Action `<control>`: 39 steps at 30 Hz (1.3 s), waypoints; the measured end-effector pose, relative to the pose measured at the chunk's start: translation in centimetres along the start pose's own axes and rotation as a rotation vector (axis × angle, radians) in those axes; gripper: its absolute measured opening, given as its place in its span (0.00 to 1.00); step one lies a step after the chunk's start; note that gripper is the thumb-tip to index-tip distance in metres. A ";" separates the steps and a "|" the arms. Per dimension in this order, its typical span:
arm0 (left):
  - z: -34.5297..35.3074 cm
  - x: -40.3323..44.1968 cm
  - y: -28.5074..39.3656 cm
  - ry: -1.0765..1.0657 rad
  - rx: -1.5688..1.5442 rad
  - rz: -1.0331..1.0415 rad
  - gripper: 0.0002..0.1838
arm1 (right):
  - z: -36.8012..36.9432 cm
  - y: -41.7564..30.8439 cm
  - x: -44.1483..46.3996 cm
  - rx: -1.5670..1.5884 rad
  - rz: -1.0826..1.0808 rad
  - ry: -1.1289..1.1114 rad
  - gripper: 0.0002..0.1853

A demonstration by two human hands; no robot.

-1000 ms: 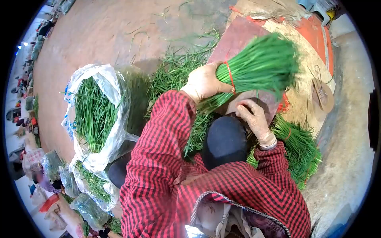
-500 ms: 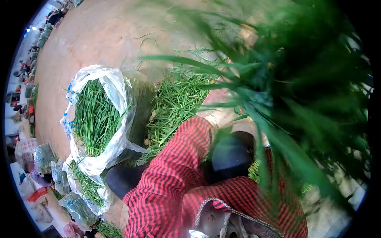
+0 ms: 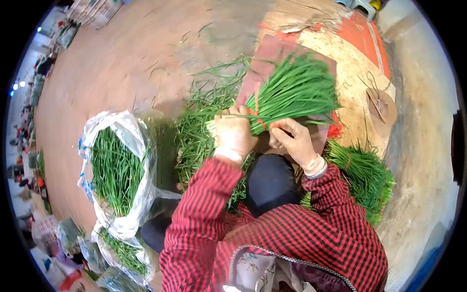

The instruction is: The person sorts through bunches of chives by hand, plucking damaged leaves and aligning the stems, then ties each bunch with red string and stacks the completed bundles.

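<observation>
My left hand (image 3: 234, 132) is closed around the pale stem end of a bunch of garlic chives (image 3: 296, 90), whose green leaves fan out to the upper right. A red tie (image 3: 259, 119) crosses the stems just beside this hand. My right hand (image 3: 294, 141) is closed in a pinch close to the tie; whatever lies between its fingertips is hidden. Both hands wear pale gloves. Beneath the bunch lies a reddish-brown board (image 3: 270, 51). Red strips (image 3: 335, 127) rest at the board's right edge.
Tied chive bunches (image 3: 362, 177) are piled at my right. Loose leaves (image 3: 206, 112) cover the floor left of the board. A white plastic bag (image 3: 142, 129) of chives stands farther left. A round brown disc (image 3: 382, 107) lies at right, near the wall (image 3: 423, 126).
The bunch, large and blurred at the upper right before, is now lower over the board. Both hands now show at its stems. The view has shifted.
</observation>
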State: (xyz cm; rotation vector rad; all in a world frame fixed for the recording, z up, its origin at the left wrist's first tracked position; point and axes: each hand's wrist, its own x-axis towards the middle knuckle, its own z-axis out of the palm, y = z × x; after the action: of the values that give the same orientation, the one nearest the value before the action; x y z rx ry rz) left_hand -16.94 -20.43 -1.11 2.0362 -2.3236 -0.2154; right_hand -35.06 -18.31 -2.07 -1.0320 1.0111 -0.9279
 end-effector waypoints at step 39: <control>3.8 2.8 -2.3 -0.275 -1.552 -0.335 0.15 | -2.6 0.5 -1.0 -0.871 -0.205 -0.124 0.24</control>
State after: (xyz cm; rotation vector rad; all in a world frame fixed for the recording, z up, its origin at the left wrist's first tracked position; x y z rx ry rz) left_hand -15.49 -23.26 -5.33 1.3956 -0.9633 -1.6775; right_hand -37.76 -17.86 -2.79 -1.9201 1.2472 -0.5561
